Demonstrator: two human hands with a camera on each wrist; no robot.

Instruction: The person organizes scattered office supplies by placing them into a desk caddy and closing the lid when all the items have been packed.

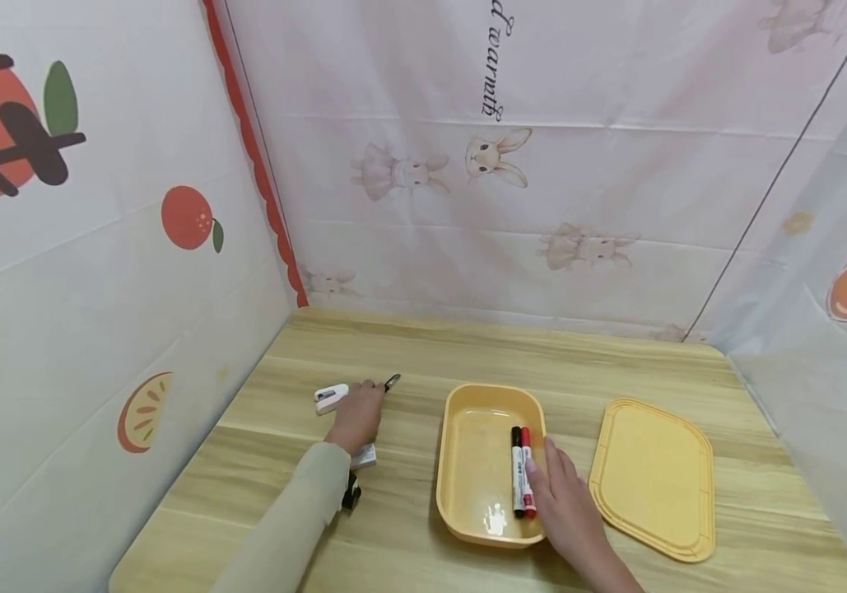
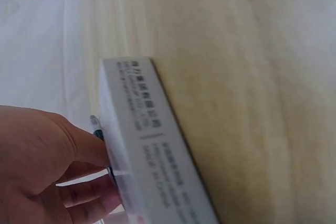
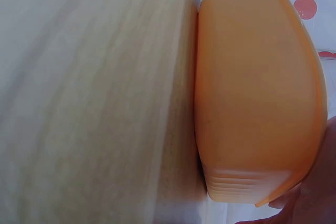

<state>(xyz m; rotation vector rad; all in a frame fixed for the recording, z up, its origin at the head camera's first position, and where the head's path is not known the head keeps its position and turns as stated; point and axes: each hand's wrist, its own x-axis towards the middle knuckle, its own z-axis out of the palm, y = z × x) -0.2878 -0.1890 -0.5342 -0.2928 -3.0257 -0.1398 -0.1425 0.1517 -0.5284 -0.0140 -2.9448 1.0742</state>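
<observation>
My left hand (image 1: 360, 416) is at the left of the table, its thumb and fingers pinching a slim dark pen (image 1: 392, 382). In the left wrist view the pen's clear end (image 2: 95, 123) sticks out past the thumb, beside a white printed box (image 2: 152, 145). A white stapler (image 1: 330, 398) lies just left of that hand. My right hand (image 1: 567, 502) holds the right wall of a yellow container (image 1: 447, 461), thumb inside the rim and fingers outside. A black marker (image 1: 517, 473) and a red marker (image 1: 528, 473) lie side by side in the container.
The container's yellow lid (image 1: 653, 478) lies flat to the right. A small black object (image 1: 351, 492), partly hidden by the left sleeve, sits near the left wrist. Printed cloth walls (image 1: 423, 272) enclose the wooden table (image 1: 401, 527) at the back and sides.
</observation>
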